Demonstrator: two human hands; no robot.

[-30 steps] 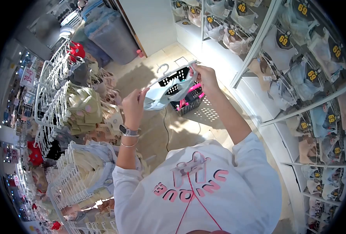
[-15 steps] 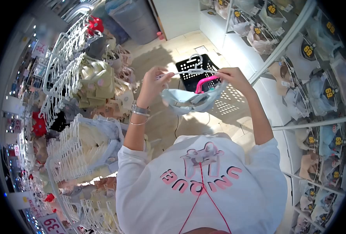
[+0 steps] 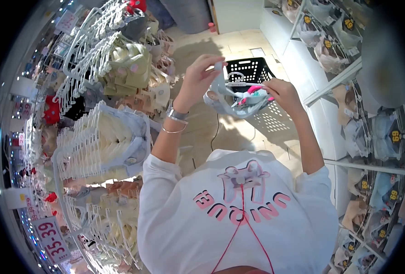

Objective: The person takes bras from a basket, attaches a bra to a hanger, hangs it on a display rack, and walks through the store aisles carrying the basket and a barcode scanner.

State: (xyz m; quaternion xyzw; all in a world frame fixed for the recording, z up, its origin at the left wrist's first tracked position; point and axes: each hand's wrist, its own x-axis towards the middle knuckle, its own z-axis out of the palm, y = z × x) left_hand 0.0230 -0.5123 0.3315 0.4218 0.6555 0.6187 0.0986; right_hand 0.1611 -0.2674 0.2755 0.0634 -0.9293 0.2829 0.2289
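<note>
A pale blue bra (image 3: pixel 241 109) hangs in front of me, with a white plastic hanger (image 3: pixel 241 84) across its top. Between the fingertips of my left hand (image 3: pixel 200 78), one of its straps is pinched and pulled upward, away from the hanger's left end. My right hand (image 3: pixel 282 95) grips the hanger's right end, where the other side of the bra hangs. Behind and below them is a black perforated basket (image 3: pixel 250 68). A bright pink piece (image 3: pixel 256 88), seemingly a basket handle, shows just behind the bra, partly hidden by it.
Racks of bras on white hangers (image 3: pixel 99 160) line my left side, with a price sign (image 3: pixel 51 239) low down. White shelving (image 3: pixel 335 82) displaying bras with number tags runs along my right. A grey bin (image 3: pixel 186 16) stands at the back on the tiled floor (image 3: pixel 202 43).
My left hand has left the hanger's left end and lifted a strap up. The bra now hangs lower on that side. My right hand stays on the hanger, and the view has shifted.
</note>
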